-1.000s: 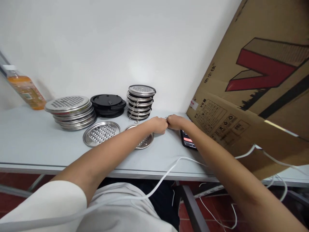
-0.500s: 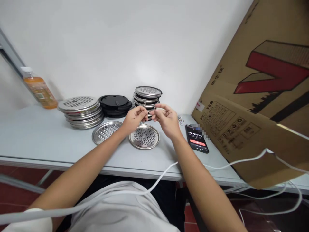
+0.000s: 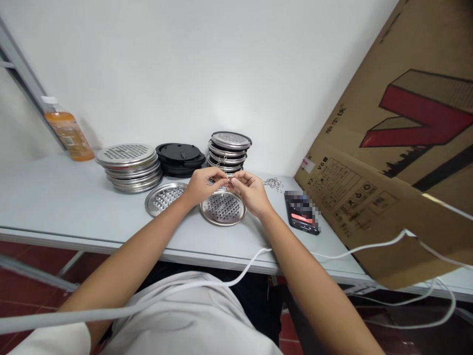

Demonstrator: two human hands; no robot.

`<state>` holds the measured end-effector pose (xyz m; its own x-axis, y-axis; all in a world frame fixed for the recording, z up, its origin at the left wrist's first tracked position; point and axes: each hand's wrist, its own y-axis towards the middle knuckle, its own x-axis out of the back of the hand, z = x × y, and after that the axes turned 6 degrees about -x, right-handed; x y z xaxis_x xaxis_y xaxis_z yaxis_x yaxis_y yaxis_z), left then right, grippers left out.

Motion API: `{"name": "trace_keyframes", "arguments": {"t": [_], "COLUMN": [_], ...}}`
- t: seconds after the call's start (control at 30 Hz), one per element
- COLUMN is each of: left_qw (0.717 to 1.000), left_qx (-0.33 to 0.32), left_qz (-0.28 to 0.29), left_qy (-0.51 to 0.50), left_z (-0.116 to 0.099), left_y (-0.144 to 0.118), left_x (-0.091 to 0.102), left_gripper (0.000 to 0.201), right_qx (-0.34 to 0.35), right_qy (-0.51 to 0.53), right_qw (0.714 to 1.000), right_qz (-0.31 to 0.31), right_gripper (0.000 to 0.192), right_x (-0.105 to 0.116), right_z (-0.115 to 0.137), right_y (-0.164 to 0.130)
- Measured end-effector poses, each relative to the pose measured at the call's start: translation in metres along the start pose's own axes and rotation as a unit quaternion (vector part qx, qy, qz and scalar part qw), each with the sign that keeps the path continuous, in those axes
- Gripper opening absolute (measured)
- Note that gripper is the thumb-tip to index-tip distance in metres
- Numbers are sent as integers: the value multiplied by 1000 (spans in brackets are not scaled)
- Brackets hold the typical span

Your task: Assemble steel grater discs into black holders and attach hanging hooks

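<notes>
My left hand (image 3: 205, 186) and my right hand (image 3: 252, 191) meet at the fingertips, both pinched. Between them is a small metal piece (image 3: 229, 180), mostly covered by the fingers, so its exact shape is unclear. Just below lies a round perforated metal grater plate (image 3: 222, 209), with raised teeth. A second grater plate (image 3: 164, 198) rests to its left, partly behind my left forearm. Behind my hands stands a stack of metal grater discs with black rims (image 3: 231, 141); thin wire clips hang at its front. To the right is a small pile of metal hooks (image 3: 273, 185).
At left stand a tall stack of metal grater discs (image 3: 127, 155) and a stack of black round lids (image 3: 181, 158). An orange drink bottle (image 3: 70, 133) leans by the wall. A phone (image 3: 305, 222) lies at right, beside a large cardboard box (image 3: 351, 172). A white cable (image 3: 254, 259) crosses the front edge.
My hands, apart before, have come together at the fingertips, the right one moving slightly left and down. The view has shifted a little. The plates and stacks stay in place.
</notes>
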<state>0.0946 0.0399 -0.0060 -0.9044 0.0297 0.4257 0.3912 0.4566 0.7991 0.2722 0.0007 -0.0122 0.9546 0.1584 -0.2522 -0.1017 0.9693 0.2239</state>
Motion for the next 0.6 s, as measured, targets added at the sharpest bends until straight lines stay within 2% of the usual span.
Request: {"name": "trace_keyframes", "arguments": {"t": [0.2,0.37,0.5,0.6], "left_qw": [998,997,998,999], "left_qx": [-42,-68,-59,-45], "left_qz": [-14,-18,10,9], "left_qy": [47,40,9,-12], "left_z": [2,1,-2,-5], "left_y": [1,0,-1,-1], "left_x": [5,5,3,3], "left_gripper": [11,13,14,13], "right_qx": [-4,10,31,40], "right_qy": [13,-15,-45,-49], "right_qw": [1000,1000,998,998], "right_qz": [-6,-17,-18,-27], "right_gripper": [38,39,36,35], "right_x": [-2,-2,-3,-3], "right_z": [1,2,3,2], "right_y": [-3,-4,-5,-5]}}
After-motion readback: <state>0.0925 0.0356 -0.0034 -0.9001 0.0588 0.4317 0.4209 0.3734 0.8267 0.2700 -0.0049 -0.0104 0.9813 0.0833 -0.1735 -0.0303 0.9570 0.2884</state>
